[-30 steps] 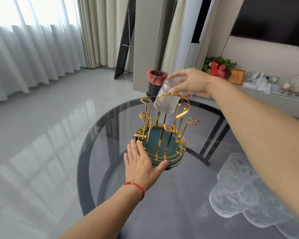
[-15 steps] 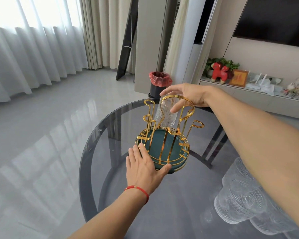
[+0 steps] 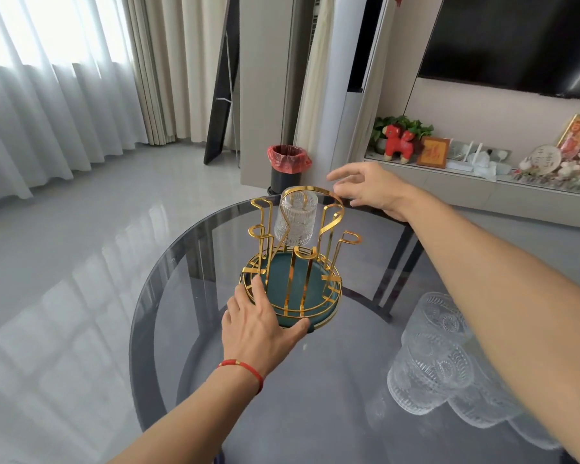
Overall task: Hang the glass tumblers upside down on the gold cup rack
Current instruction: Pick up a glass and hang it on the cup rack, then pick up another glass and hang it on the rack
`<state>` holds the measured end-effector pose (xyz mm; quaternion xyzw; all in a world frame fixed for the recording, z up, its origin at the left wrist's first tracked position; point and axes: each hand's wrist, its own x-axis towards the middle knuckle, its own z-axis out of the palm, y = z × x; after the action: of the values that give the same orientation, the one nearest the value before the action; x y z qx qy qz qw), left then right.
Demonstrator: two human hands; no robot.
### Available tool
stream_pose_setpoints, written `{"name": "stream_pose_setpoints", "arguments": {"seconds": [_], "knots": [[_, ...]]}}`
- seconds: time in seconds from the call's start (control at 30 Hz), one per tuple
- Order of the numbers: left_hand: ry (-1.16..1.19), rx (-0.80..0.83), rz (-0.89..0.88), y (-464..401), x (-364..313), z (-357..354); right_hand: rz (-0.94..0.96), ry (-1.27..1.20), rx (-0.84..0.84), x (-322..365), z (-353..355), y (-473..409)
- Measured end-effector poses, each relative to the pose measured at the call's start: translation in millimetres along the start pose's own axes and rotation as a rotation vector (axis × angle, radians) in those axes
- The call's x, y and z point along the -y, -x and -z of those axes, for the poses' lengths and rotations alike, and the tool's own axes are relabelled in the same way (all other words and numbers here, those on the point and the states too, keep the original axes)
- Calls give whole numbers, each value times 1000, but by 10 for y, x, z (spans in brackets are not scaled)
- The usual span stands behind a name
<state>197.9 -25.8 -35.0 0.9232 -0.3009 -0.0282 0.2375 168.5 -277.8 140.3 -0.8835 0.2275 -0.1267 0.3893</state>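
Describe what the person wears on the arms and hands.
Both forearms are bare, with no sleeves in view. The left hand has a thin red cord bracelet with a small gold bead at the wrist. The right hand wears nothing.

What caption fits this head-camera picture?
Left hand steadies the gold rack; one tumbler hangs there, right hand open beside it.

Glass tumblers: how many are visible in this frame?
4 at least: one tumbler hangs upside down on the gold rack; three tumblers cluster under the right forearm, which may hide more.
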Motion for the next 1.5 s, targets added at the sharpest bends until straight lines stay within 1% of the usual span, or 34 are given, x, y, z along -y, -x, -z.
{"name": "stream_pose_setpoints", "arguments": {"seconds": [0.07,0.13,0.23,0.3,0.37,0.43,0.57,0.7,0.8,0.87,1.0,1.07,1.17,1.23,1.3,1.33,1.37,1.43,1.5], "knots": [[70,-20,-19,11,-6,82,5,-22,-127,-78,109,316],[127,-96,-45,24,1,171,13,-87,-205,-132,189,700],[236,-276,-145,99,-33,253,35,-69,-246,-237,228,1363],[287,-333,-262,176,-91,292,46,26,-254,-329,198,1785],[274,-311,-382,274,-167,300,35,148,-260,-449,125,2124],[253,-254,-451,364,-242,260,-2,216,-291,-580,24,2371],[365,-160,-450,585,-394,135,-98,375,-365,-800,-233,2660],[408,-59,-466,725,-490,27,-244,642,-300,-877,-409,2765],[393,-14,-490,749,-522,-9,-211,780,-336,-886,-492,2772],[386,4,-494,755,-534,-25,-165,805,-363,-890,-530,2780],[388,27,-488,795,-553,-77,-149,821,-341,-900,-583,2777],[383,31,-478,813,-564,-101,-129,824,-363,-887,-595,2774],[393,81,-493,829,-572,-103,-56,778,-422,-858,-624,2781],[438,173,-545,861,-594,-76,29,721,-452,-813,-676,2794],[511,258,-603,913,-646,-29,103,599,-466,-761,-728,2794],[555,267,-614,932,-670,-1,115,492,-456,-736,-748,2787],[594,250,-607,936,-683,32,113,359,-428,-712,-765,2781],[622,163,-568,911,-684,123,101,102,-328,-673,-799,2766],[674,88,-494,870,-652,212,90,-111,-266,-666,-841,2732]]}}
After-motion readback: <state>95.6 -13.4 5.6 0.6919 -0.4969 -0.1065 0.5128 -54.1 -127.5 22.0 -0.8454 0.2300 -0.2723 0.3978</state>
